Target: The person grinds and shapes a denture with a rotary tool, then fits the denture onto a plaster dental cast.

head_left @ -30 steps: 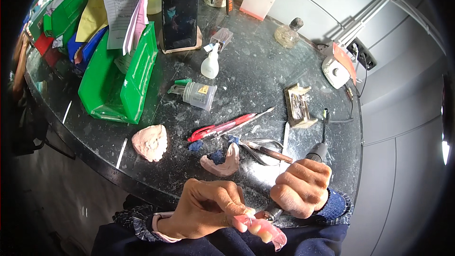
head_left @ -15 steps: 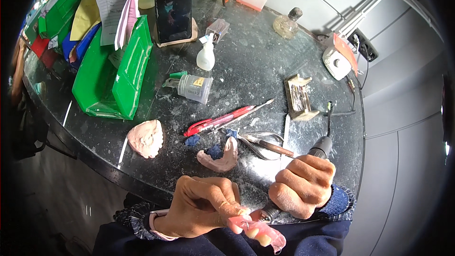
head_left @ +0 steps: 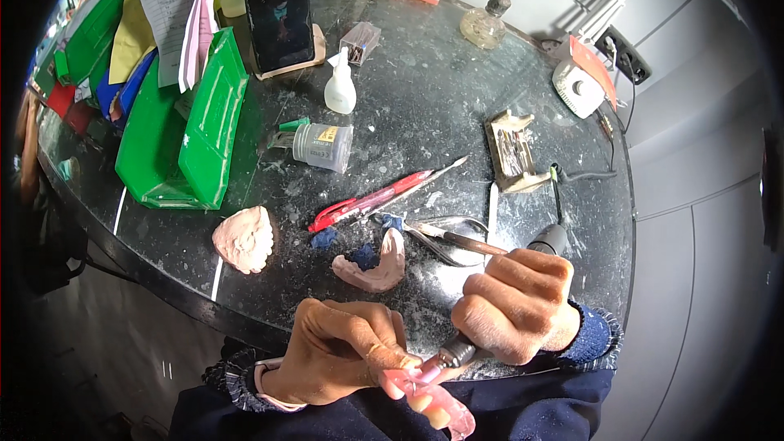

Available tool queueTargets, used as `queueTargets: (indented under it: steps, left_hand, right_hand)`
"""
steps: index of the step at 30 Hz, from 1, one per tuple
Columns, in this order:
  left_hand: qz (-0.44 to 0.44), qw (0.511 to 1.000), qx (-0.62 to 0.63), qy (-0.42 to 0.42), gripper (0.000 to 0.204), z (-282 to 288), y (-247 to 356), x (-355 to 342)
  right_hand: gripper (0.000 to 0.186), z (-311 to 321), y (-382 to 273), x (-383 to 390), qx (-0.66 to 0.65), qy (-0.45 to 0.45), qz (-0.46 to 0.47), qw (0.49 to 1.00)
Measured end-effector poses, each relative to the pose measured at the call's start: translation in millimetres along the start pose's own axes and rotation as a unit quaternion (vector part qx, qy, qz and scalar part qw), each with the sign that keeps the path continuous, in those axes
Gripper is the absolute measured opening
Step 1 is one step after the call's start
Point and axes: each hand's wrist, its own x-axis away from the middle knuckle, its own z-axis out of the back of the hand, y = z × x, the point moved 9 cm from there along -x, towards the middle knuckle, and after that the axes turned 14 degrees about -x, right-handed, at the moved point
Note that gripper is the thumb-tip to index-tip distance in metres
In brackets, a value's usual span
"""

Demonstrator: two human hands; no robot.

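Low in the head view, my left hand [head_left: 339,355] pinches a pink partial denture [head_left: 449,410] with a few cream teeth and a wire clasp. My right hand [head_left: 518,302] is wrapped round a dark rotary handpiece [head_left: 457,351]. Its pinkish bit [head_left: 431,370] meets the denture close to my left fingertips; whether it touches is hard to tell. Ahead of my hands lie a pink horseshoe-shaped dental cast [head_left: 382,273] and, farther left, a pale pink dental cast [head_left: 245,238]. Blue lumps [head_left: 365,257] sit by the horseshoe cast.
Beyond lie a red pen [head_left: 367,202], pliers [head_left: 445,249] and a bur holder [head_left: 513,155]. A green bin [head_left: 175,155], a phone [head_left: 279,12] on a stand, a plastic cup [head_left: 324,147] and a white dropper bottle [head_left: 340,90] stand farther back. A control box [head_left: 578,88] is at right.
The handpiece has tilted, so its pinkish bit now shows against the denture. The denture has shifted slightly left and down. The whole view has moved a little.
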Motion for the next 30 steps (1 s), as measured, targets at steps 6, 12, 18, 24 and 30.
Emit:
queueTargets:
  steps: [6,12,18,24,30]
  left_hand:
    - [0.045,0.995,0.033,0.082,0.024,1.6,-2.8,0.8]
    - [0.032,0.995,-0.019,0.089,0.023,-1.4,3.0,0.9]
    - [0.020,0.989,-0.066,0.129,0.023,1.0,9.0,2.5]
    - [0.035,0.990,-0.076,0.112,0.024,-3.2,9.6,3.3]
    - [-0.017,0.994,-0.040,0.102,0.018,-3.0,12.1,4.0]
  right_hand:
    - [0.050,8.3,-0.9,1.5,-0.088,0.061,-0.004,0.994]
    - [0.046,9.7,12.2,1.6,-0.099,0.029,-0.064,0.993]
    - [0.044,10.2,8.5,-1.0,-0.102,0.046,-0.061,0.992]
    - [0.043,8.1,4.4,2.5,-0.099,0.029,-0.042,0.994]
    - [0.041,9.5,5.7,0.3,-0.106,0.032,-0.061,0.992]
